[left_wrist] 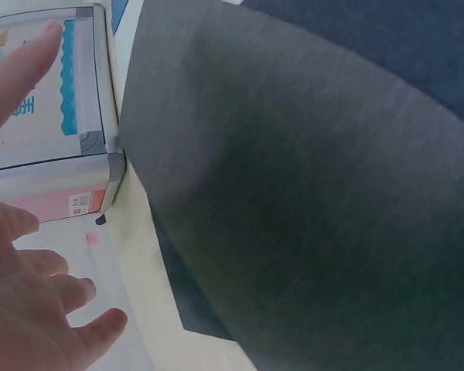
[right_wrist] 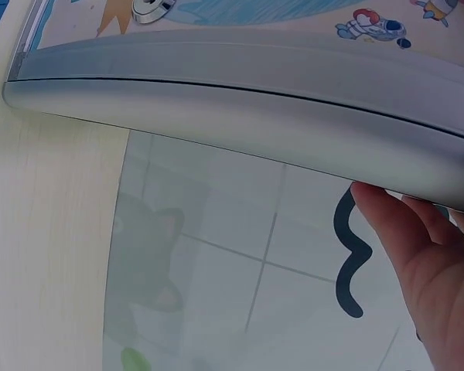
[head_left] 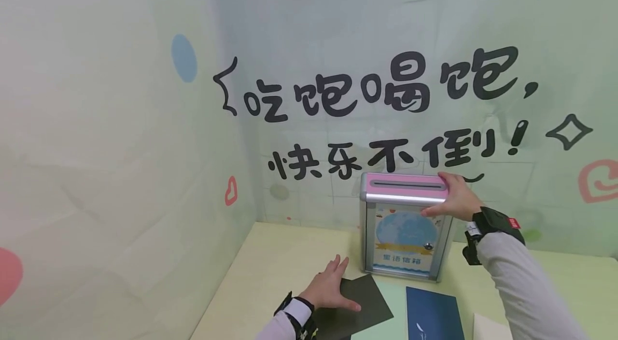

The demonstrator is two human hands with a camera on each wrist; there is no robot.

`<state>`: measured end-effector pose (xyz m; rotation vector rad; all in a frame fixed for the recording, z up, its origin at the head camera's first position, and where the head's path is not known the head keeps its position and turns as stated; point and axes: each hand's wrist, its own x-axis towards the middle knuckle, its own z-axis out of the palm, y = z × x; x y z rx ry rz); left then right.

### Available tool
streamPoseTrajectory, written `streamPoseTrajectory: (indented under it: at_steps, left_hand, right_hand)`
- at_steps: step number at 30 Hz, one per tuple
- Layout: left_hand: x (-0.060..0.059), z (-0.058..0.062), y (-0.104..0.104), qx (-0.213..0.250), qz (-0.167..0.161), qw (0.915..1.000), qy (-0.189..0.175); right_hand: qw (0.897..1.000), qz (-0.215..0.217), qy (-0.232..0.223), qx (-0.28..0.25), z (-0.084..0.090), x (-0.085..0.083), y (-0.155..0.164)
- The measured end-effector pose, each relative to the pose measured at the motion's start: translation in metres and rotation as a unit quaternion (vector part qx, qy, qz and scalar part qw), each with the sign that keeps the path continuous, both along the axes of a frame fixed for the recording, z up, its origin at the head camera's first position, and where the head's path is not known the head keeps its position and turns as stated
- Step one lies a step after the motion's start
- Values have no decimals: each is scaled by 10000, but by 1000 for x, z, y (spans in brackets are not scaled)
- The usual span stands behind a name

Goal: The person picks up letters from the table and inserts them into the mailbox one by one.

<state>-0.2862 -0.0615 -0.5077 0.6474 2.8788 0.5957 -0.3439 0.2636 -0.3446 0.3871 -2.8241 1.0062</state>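
Note:
A letter box with silver edges, a pink top with a slot, and a printed front stands upright at the back of the table. My right hand grips its upper right corner, thumb on the front and fingers over the top. In the right wrist view those fingers meet the box's silver side. My left hand is spread over a dark grey sheet, its fingers apart. The left wrist view shows that hand beside the sheet, with the box beyond.
A pale green sheet, a dark blue piece and a whitish sheet lie at the table's front. Printed walls rise behind and to the left of the table.

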Motion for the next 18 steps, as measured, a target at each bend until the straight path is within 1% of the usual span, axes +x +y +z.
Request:
streamPoseTrajectory:
  at_steps: [6, 11, 18]
  left_hand:
    - [4, -4, 0, -7, -27, 9996, -294]
    - [7, -7, 0, -96, -12, 9990, -426]
    - [8, -16, -1, -134, 63, 9966, -806]
  right_hand:
    - [10000, 5, -22, 10, 1, 0, -1]
    - [10000, 1, -4, 14, 2, 0, -1]
    - [10000, 35, 48, 74, 1, 0, 0]
